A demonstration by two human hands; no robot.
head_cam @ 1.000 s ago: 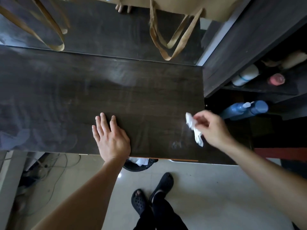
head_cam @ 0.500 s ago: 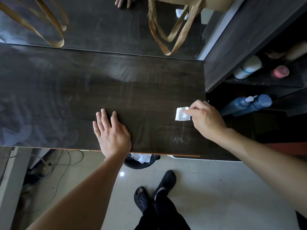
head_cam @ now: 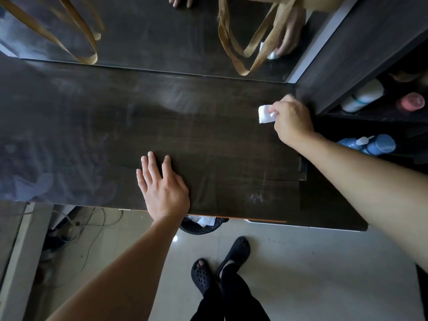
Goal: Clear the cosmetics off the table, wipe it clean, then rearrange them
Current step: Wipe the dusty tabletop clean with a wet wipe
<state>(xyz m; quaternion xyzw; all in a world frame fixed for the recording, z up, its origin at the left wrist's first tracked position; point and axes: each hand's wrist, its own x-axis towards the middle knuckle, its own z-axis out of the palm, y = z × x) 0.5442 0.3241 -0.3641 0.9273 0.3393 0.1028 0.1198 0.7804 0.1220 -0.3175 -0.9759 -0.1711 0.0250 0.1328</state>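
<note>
Head view: the right hand (head_cam: 292,120) pinches a folded white tissue (head_cam: 265,114) against the dark wooden surface (head_cam: 115,126) near its far right corner. The left hand (head_cam: 163,188) lies flat, fingers spread, by the near edge. 2 blue bottles (head_cam: 372,144) lie on a shelf alongside.

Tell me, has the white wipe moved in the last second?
Yes. On the table, the wipe moved from near the front edge toward the mirror.

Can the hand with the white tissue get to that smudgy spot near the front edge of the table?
Probably yes: only dark tabletop lies between the right hand, pinching the white tissue, and the smudge.
</note>
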